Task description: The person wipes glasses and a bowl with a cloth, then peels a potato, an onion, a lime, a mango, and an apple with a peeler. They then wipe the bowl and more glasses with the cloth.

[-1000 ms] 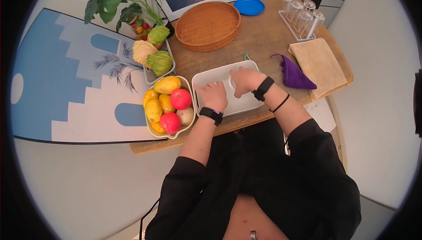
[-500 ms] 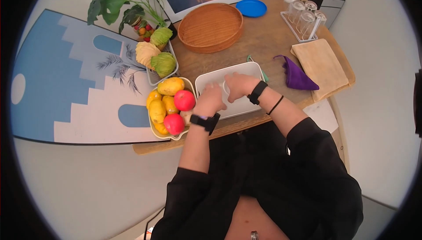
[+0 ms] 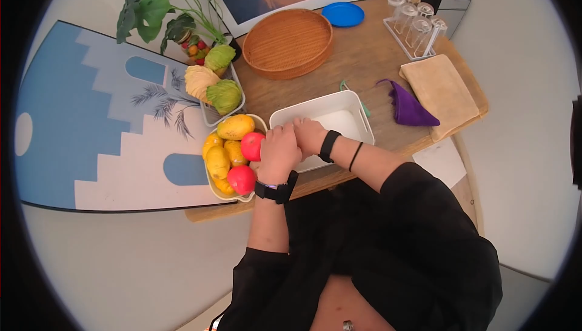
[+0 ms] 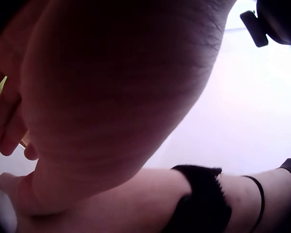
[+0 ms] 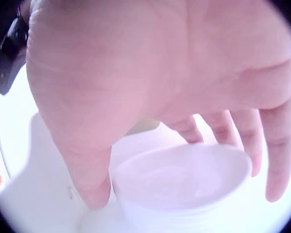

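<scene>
A white rectangular tub (image 3: 357,119) lies near the table's front edge. Over its left end the left hand (image 3: 282,152) and right hand (image 3: 309,136) are side by side, seeming to touch. In the right wrist view the right hand (image 5: 160,73) has its thumb on one side of a round white cup (image 5: 184,179) and its fingers around the other. The left hand (image 4: 106,97), in the left wrist view, has loosely bent fingers with nothing seen in them. From the head the cup is hidden below the hands.
Left of the tub stands a bowl of yellow fruit (image 3: 218,161) and red fruit (image 3: 242,180). Behind are leafy vegetables (image 3: 224,96), a wicker basket (image 3: 288,43) and a blue plate (image 3: 343,14). Purple cloth (image 3: 412,108), beige cloth (image 3: 442,91) and glasses (image 3: 418,28) are right.
Both hands have moved left and nearer the person, the right hand crossing to the tub's left end beside the left hand. The round white rim seen by the right hand earlier is now hidden from the head.
</scene>
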The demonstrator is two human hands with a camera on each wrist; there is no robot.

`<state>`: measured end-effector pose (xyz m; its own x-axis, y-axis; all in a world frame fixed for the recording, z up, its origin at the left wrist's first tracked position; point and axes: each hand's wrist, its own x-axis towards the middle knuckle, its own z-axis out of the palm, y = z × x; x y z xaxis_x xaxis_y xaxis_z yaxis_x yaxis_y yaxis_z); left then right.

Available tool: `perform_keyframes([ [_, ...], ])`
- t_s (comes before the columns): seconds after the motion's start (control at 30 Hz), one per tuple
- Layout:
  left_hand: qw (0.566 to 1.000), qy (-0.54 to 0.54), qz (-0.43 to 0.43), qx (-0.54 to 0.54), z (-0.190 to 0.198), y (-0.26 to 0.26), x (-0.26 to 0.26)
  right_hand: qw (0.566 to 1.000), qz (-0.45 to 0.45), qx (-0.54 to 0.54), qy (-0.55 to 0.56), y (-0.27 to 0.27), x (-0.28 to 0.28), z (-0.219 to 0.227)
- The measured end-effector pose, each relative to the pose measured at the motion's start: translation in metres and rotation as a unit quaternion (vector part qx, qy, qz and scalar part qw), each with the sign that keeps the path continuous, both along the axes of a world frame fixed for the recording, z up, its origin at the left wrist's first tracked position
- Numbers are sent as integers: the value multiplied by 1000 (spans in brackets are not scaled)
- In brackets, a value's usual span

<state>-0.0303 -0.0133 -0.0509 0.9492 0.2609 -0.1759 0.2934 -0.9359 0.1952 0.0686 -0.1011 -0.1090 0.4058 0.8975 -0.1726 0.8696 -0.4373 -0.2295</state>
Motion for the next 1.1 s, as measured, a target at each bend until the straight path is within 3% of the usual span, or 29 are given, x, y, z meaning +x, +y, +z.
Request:
perform_keyframes([
  [0.03,999,-19,-23,14,-4,-3,3,1000,-4,-6,-3,-10,4,4],
  [0.17,997,-54,-47,-1,-29,-3,10,988,-18,134,69,-78,17,62],
  [0.2,995,-73,-54,35,-38,-4,11,981,-34,189,41,-103,27,72],
  [0.27,992,-95,-55,63,-46,-6,16,951,-183,241,70,-148,45,92],
  [0.37,998,5,-38,56,-46,-11,24,922,-278,259,-68,-214,78,60],
  [0.4,998,1,-37,51,-47,-13,26,929,-315,179,-74,-235,88,38],
  [0.47,999,25,-9,34,-49,-14,28,934,-311,127,-121,-268,92,-13],
  [0.57,999,17,-6,39,-52,-14,29,929,-302,77,-199,-278,85,-47],
  [0.7,1000,20,1,21,-47,-14,28,921,-337,101,-168,-273,94,-47],
  [0.77,1000,1,6,18,-35,-18,26,872,-447,190,-58,-264,97,-35],
  [0.8,1000,-14,11,13,-29,-20,24,872,-446,191,-57,-261,99,-31],
  [0.87,997,-65,4,-36,-21,-21,24,746,-483,429,159,-254,103,-22],
  [0.9,990,-115,-5,-86,-16,-22,25,683,-469,471,303,-243,89,10],
  [0.93,969,-166,-35,-179,-6,-25,26,682,-469,471,304,-233,74,34],
  [0.97,937,-215,-65,-269,7,-28,26,667,-395,490,399,-225,61,54],
  [1.0,937,-214,-65,-267,22,-34,25,642,-313,502,488,-216,49,70],
  [1.03,905,-258,-98,-323,37,-41,23,641,-312,503,489,-208,40,83],
  [1.07,866,-301,-131,-378,49,-47,22,673,-279,454,513,-202,31,94],
  [1.1,866,-301,-129,-378,58,-51,20,703,-244,402,534,-196,23,105],
])
